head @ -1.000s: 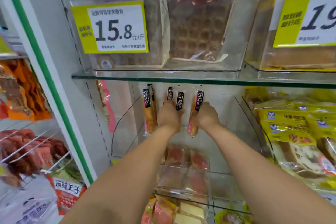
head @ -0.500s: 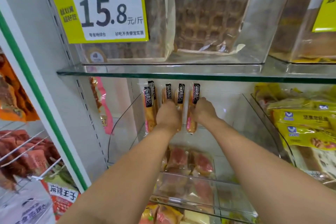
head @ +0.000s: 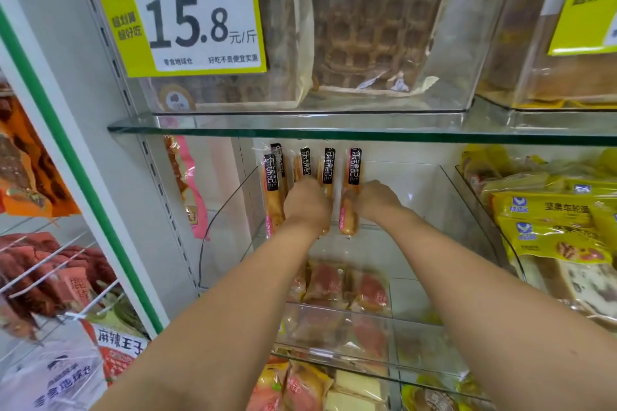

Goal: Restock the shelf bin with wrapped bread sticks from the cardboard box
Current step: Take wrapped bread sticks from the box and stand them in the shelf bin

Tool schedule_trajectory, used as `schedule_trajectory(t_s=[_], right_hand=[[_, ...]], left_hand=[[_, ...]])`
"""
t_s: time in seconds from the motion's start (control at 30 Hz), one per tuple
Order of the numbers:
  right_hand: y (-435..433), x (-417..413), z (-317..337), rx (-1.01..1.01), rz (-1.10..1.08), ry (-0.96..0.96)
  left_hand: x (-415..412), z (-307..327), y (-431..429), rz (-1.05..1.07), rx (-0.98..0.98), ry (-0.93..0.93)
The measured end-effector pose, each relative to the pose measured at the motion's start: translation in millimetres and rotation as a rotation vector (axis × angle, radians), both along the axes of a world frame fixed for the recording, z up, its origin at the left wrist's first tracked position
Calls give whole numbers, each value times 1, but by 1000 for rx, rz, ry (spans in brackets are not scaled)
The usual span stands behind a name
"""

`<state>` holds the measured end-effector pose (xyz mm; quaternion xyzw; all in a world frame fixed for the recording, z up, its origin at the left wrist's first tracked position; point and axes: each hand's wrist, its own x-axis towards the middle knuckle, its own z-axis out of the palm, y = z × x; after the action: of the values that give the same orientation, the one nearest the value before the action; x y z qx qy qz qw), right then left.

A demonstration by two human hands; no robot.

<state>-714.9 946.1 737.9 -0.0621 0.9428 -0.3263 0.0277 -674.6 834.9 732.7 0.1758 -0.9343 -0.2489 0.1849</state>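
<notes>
Bread sticks (head: 349,190): about 5 clear-wrapped tan sticks w/ black label strips, standing upright in a row vs back wall of the bin (head: 467,210). Bin: clear plastic, just under the glass shelf (head: 233,125), otherwise nearly bare.

One head-worn wide-angle camera faced a shop shelf at close range.

The single view looked forward and slightly down along both outstretched forearms into a clear shelf bin (head: 460,197) beneath a glass shelf (head: 334,125). The price label (head: 187,12) above sat near the lens at upper left, and the frame's edges bent with the wide angle. No second view existed to overlap.
</notes>
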Motion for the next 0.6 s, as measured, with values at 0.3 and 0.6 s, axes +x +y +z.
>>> schedule_trajectory(t_s=[0.3, 0.6], right_hand=[[26, 79, 45, -141, -37, 326], [46, 248, 7, -138, 181, 451]], left_hand=[[103, 39, 14, -137, 189, 247], [273, -12, 22, -272, 401, 181]])
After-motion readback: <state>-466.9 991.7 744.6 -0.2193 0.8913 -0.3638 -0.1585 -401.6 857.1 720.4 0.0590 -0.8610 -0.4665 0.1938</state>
